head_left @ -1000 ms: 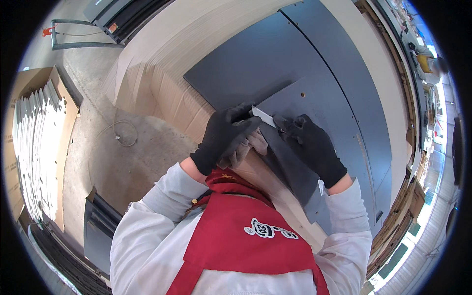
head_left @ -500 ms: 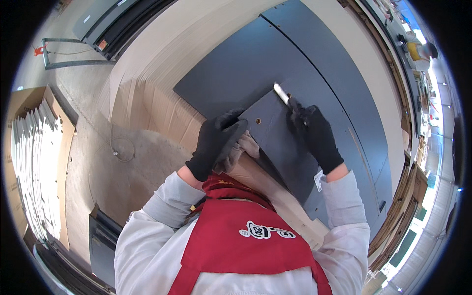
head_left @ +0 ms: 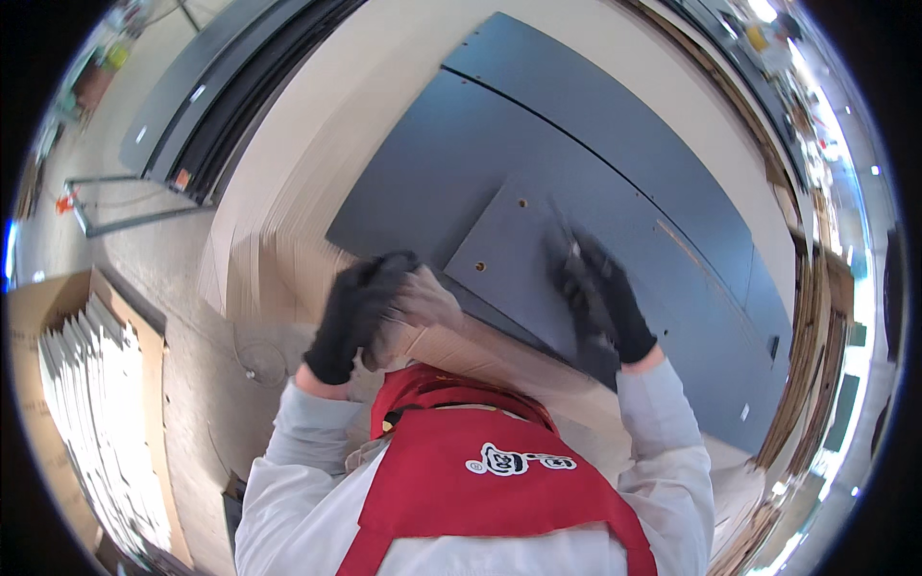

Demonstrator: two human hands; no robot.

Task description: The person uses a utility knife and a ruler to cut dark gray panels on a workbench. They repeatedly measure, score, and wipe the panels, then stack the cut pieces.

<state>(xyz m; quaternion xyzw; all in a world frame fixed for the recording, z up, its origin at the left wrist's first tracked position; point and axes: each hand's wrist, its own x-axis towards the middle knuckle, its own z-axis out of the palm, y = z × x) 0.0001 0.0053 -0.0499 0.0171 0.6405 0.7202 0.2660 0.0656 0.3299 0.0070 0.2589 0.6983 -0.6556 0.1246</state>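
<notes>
My gloved left hand (head_left: 357, 312) is closed on a crumpled grey cloth (head_left: 428, 300) at the near edge of the dark grey panels (head_left: 403, 173). My gloved right hand (head_left: 605, 307) is over the right part of a smaller grey board (head_left: 495, 235) with round holes, lying on the larger panels. Its fingers are closed around a narrow tool (head_left: 574, 252), too motion-blurred to make out clearly.
Cardboard sheets (head_left: 288, 173) are stacked beneath the panels. A carton of white pieces (head_left: 86, 384) is at left, a metal frame (head_left: 134, 219) and dark panels (head_left: 202, 96) at upper left. Wooden boards (head_left: 807, 355) line the right; a person (head_left: 773, 48) is at far upper right.
My left hand has moved left and down from the board's corner with the cloth. My right hand has drawn back downward, the pale strip now blurred. The view has shifted.
</notes>
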